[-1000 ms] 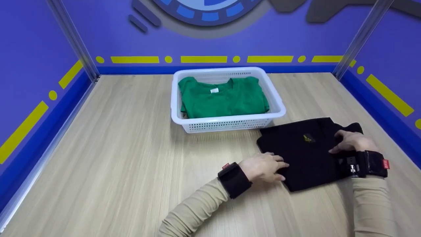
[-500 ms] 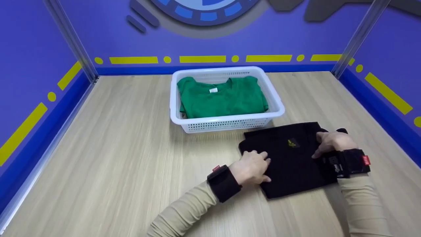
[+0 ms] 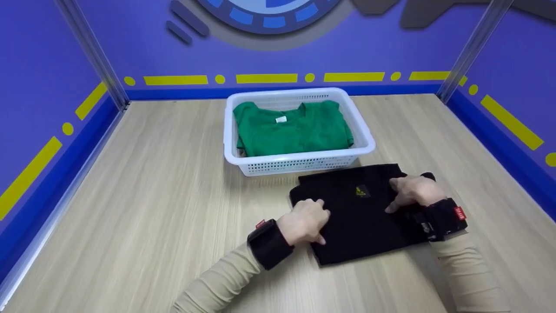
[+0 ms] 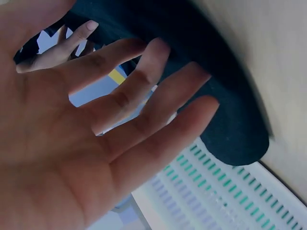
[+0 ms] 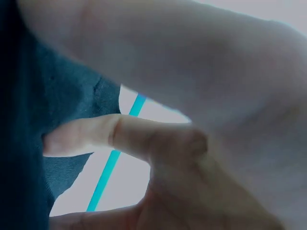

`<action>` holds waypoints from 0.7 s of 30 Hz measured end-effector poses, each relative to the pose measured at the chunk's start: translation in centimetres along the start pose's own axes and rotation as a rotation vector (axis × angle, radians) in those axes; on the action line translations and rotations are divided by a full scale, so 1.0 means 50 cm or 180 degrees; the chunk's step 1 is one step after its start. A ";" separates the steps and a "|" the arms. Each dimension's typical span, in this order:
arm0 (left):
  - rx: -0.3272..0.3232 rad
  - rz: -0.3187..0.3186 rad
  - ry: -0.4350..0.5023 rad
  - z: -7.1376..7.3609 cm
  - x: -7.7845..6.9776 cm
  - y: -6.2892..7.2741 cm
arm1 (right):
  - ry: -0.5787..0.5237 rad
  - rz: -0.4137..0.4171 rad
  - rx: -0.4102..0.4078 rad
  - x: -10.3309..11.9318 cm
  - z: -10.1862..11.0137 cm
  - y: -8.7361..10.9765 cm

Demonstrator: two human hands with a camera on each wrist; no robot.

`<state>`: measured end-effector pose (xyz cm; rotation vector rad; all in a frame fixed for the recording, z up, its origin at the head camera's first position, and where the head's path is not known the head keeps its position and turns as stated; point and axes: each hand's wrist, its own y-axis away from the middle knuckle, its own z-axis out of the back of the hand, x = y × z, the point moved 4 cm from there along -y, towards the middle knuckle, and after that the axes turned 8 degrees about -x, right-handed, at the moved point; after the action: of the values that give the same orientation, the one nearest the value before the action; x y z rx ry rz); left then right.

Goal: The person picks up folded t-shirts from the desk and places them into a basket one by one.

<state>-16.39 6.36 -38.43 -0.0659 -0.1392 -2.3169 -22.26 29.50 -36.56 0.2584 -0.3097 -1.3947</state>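
A folded black shirt (image 3: 358,230) with a small yellow print lies on the table in front of the basket. On its left edge rests my left hand (image 3: 305,221), fingers spread and gently bent. The left wrist view shows those fingertips against the dark cloth (image 4: 240,129), with the palm off it. My right hand (image 3: 415,191) touches the shirt's right part with thumb and fingertips apart. Seen from the right wrist, one finger presses its tip into the cloth (image 5: 24,143). A green shirt (image 3: 295,132), neatly folded, lies in the white basket (image 3: 304,157).
The basket stands at the back middle of the wooden table (image 3: 165,182), close behind the black shirt's far edge. Blue panels (image 3: 278,61) with yellow marks enclose the table at the back and both sides. Bare wood stretches to the left.
Both hands have moved left and slightly toward the person, sliding the black shirt along the table with them. It now lies in front of the basket's right half. Basket and green shirt stay put.
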 end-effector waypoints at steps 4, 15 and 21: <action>0.0063 0.0074 -0.0001 -0.001 0.024 0.019 | 0.0108 0.0131 -0.0171 0.031 -0.006 -0.003; 0.0302 0.0388 0.0196 -0.003 0.084 0.061 | 0.0358 0.0585 -0.0769 0.110 -0.018 -0.004; 0.0304 0.0531 0.0271 -0.007 0.110 0.082 | 0.0294 0.0823 -0.1020 0.136 -0.021 0.004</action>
<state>-17.14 -0.47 -37.93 0.0669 -0.1935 -2.1397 -20.68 22.82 -37.06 0.0162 -0.0378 -1.1520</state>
